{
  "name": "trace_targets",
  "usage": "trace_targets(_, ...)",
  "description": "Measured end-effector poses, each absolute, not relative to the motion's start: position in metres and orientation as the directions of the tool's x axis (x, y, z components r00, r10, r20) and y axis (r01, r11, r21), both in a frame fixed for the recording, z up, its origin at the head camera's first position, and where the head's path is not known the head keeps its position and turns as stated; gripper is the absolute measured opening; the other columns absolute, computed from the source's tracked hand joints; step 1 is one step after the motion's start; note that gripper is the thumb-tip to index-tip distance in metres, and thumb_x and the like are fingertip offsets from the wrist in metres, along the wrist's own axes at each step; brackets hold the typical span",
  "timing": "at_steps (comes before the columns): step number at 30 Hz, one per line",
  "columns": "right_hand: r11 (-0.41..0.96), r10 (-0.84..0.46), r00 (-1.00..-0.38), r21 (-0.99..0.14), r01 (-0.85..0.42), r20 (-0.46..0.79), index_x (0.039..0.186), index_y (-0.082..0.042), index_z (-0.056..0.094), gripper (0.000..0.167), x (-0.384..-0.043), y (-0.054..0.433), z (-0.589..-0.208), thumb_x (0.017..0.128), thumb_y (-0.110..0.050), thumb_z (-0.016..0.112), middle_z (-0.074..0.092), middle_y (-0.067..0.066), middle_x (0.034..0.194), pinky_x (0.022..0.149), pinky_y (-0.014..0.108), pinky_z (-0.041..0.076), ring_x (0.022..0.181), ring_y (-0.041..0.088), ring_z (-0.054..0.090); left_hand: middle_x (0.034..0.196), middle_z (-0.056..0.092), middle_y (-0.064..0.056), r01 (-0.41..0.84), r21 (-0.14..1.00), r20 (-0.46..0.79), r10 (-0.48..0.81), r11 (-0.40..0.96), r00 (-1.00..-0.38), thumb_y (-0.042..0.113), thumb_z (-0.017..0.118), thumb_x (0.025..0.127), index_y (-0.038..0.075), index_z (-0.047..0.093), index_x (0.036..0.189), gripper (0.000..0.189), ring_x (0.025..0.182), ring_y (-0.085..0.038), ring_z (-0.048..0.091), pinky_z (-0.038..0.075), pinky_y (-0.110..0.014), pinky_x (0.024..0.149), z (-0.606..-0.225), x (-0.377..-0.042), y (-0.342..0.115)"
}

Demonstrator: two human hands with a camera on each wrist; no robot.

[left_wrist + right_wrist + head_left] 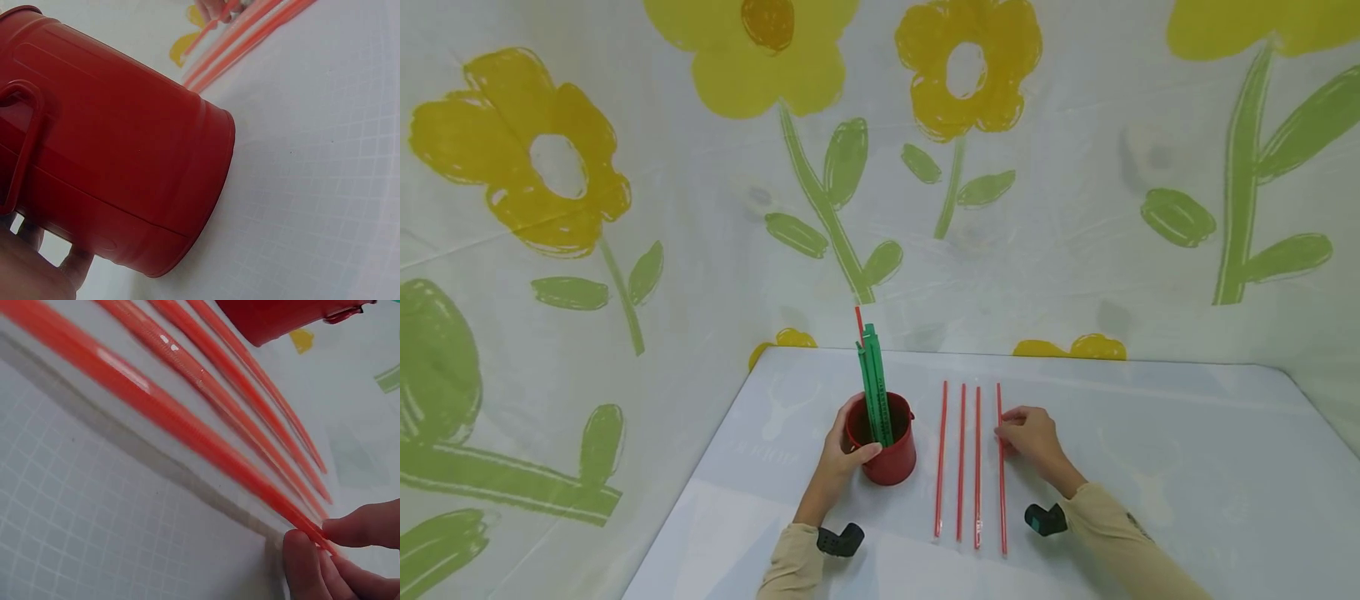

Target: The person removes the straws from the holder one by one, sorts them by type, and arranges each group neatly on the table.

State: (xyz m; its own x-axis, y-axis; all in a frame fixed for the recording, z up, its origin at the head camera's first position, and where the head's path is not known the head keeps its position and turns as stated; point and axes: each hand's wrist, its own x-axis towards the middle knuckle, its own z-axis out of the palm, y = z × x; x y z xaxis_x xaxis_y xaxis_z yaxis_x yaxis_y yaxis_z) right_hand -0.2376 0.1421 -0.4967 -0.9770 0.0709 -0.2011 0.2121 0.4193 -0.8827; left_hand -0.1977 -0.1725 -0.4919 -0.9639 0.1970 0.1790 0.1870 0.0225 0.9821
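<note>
My left hand (833,471) holds a red bucket-like cup (891,467), its thumb at the rim and its fingers round the far side. Inside the cup stand several green paper-like strips (874,387) and one thin red stick (859,323). A side handle (31,144) shows on the cup in the left wrist view. To the right, my right hand (1033,435) pinches the rightmost long red straw (1002,492) between thumb and fingers, near its far end. A shadow runs apart from this straw in the right wrist view, so it appears slightly raised.
Three more red straws (960,467) lie side by side between the cup and my right hand. The white table (1210,467) meets a flower-patterned sheet (1060,208) at the back and left. A black device (841,540) sits at each wrist.
</note>
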Motion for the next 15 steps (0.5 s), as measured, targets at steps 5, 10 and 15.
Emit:
trace_targets(5,0.466,0.072,-0.977,-0.859,0.212,-0.201,0.110,0.008,0.059,0.033,-0.2398,0.1395,-0.4989,0.085,-0.012,0.065,0.063,0.013,0.085,0.057,0.027,0.053,0.064,0.018,0.058,0.141,0.041,-0.004,0.200,0.979,0.190,0.207,0.027,-0.960,0.016,0.064,0.085,0.024,0.029,0.146,0.070,0.127,-0.025,0.036,0.045,-0.037,0.095,-0.4937,-0.1991,-0.1728)
trace_targets(10,0.500,0.078,-0.977,-0.840,0.211,-0.200,0.107,0.009,0.059,0.031,-0.2408,0.1366,-0.4993,0.084,-0.011,0.066,0.062,0.014,0.084,0.056,0.027,0.053,0.060,0.018,0.058,0.140,0.042,-0.003,0.200,0.979,0.190,0.202,0.027,-0.961,0.018,0.064,0.085,0.025,0.030,0.146,0.071,0.127,-0.025,0.037,0.046,-0.038,0.094,-0.4942,-0.1992,-0.1731)
trace_targets(15,0.532,0.102,-0.975,-0.817,0.222,-0.199,0.105,0.008,0.058,0.030,-0.2421,0.1353,-0.4983,0.082,-0.009,0.066,0.061,0.015,0.082,0.054,0.027,0.052,0.058,0.018,0.057,0.140,0.042,-0.002,0.194,0.981,0.186,0.204,0.019,-0.961,0.017,0.064,0.085,0.025,0.030,0.145,0.070,0.127,-0.024,0.037,0.045,-0.037,0.095,-0.4945,-0.1993,-0.1735)
